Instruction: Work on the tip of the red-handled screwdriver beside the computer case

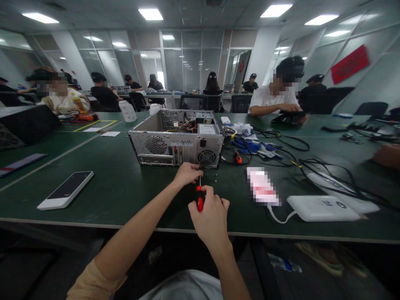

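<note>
An open grey computer case (176, 139) lies on the dark green table (125, 187), its rear panel facing me. My right hand (210, 214) is closed round the red handle of a screwdriver (200, 200) whose thin shaft points toward the case's lower rear edge. My left hand (188, 173) sits at the shaft's tip by the case, fingers pinched together; what they pinch is too small to see. Small screws (215, 181) lie on the table beside them.
A white phone (66, 189) lies at the left. A white power bank (323, 208) with cable, black cables (328, 171) and a small red tool (238, 157) lie at the right. Other people sit across the table and at the far desks.
</note>
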{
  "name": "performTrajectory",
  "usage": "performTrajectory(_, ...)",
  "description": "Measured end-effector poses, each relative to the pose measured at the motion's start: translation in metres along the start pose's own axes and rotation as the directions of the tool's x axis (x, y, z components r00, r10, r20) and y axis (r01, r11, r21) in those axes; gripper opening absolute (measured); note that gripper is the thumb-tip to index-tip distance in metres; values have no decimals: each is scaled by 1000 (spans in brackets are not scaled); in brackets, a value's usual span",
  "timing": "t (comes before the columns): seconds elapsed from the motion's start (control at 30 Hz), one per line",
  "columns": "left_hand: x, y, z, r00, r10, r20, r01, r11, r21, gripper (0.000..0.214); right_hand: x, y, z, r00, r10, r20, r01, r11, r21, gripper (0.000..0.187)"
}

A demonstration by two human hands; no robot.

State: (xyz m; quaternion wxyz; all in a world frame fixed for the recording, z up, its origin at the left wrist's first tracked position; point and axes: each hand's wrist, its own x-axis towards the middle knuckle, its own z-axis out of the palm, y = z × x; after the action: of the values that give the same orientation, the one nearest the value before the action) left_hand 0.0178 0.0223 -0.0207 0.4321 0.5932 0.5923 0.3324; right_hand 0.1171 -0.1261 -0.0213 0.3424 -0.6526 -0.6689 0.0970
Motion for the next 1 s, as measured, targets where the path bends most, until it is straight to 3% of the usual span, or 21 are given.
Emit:
performTrajectory(0.2, 0, -1, -3, 1000, -19, -15, 20, 993, 113, 41, 7, -1, 0, 999, 9, 48, -8, 1000, -20, 31)
performTrajectory(0.47, 3, -4, -5, 998, -46, -50, 53, 989, 135, 36, 13, -4, -1, 995, 13, 98, -12, 1000, -8, 31)
performTrajectory(1.0, 1, -4, -9, 997, -52, -56, 61, 981, 183, 30, 13, -8, 1, 996, -4, 90, 9, 999, -48, 27)
